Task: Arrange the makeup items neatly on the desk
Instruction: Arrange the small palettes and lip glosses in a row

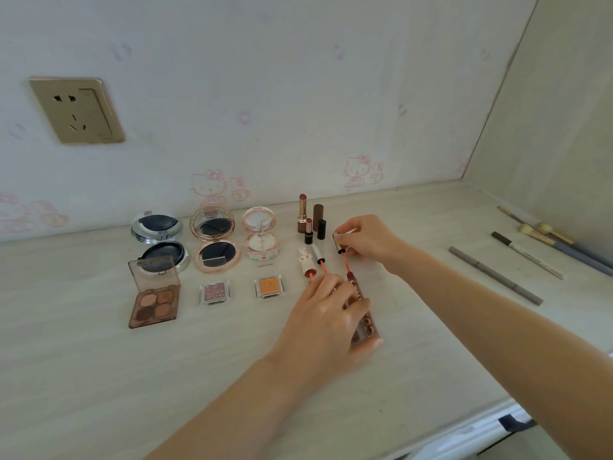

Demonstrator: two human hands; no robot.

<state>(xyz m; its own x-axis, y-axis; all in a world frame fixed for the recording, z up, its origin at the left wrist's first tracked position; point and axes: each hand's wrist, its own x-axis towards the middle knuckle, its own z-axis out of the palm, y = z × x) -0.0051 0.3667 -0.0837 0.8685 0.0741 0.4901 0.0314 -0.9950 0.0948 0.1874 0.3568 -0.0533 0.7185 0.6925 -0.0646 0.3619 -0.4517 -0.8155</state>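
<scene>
Resting on the pale wood-grain table (99, 376), the left hand (328, 323) pins a brown lip-gloss tube (365, 313); just beyond, the right hand (368, 240) pinches its wand cap (340, 242). Compacts (215, 240) lie left of the tube, below cartoon-cat wallpaper (298, 94) and a socket (78, 109).

Bare desk (99, 376) lies open in front; compacts (215, 240), standing lipsticks (310, 220) and, seemingly, pencils (496, 275) crowd the back.

Head view, downward over desk (99, 360)
</scene>
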